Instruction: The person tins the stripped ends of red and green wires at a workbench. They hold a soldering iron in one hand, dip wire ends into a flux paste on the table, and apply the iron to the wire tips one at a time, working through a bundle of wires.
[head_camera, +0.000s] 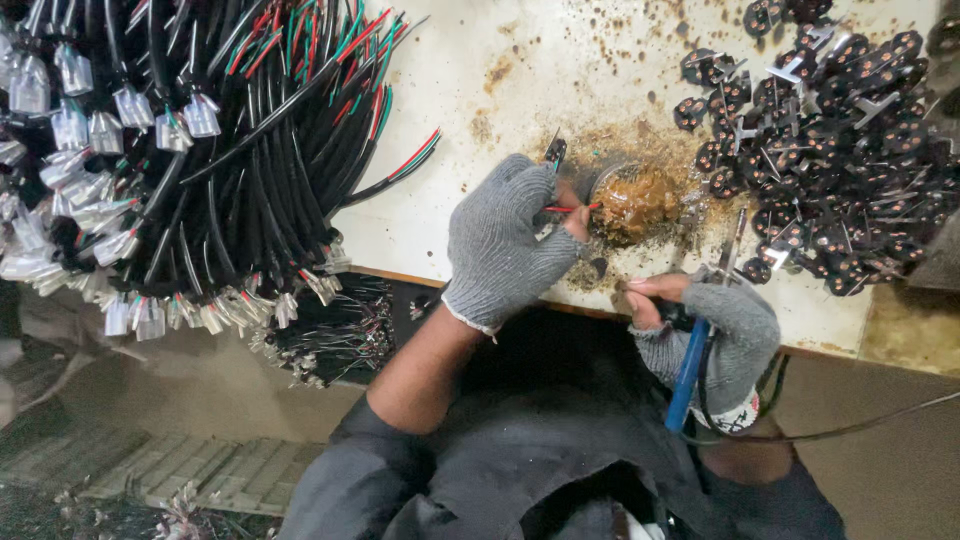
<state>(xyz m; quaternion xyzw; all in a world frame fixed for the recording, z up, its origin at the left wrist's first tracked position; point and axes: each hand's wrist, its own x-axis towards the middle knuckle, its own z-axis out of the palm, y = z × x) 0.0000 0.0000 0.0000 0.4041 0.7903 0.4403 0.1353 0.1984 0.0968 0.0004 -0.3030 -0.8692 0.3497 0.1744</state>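
Two gloved hands work over a stained white table (520, 60). The left hand (510, 245), in a grey fingerless glove, has its bare fingertips pinched shut on a thin red wire (568, 209), and the wire's bare end points into a small pot of brown paste (635, 203) just to its right. The wire lies level, its tip touching the paste at the pot's near edge. Behind the left fingers a small black plug part (556, 152) pokes up; whether the hand grips it too, I cannot tell.

The right hand (715, 335), gloved the same way, sits closer to the body at the table's front edge. Its fingers are curled tight around a blue-handled tool (688, 375), handle pointing down toward the lap, with a black cord (850, 428) trailing off right. The tool's tip is hidden behind the fingers.

Around the pot, brown splashes and crumbs smear the table. Farther right, a heap of black plug parts (840, 150) with copper spots and metal prongs covers the corner. Far left, well apart from the hands, a big bundle of black cables (250, 150) spills over the edge, red and green wires showing, clear plastic connectors (130, 105) at the ends.
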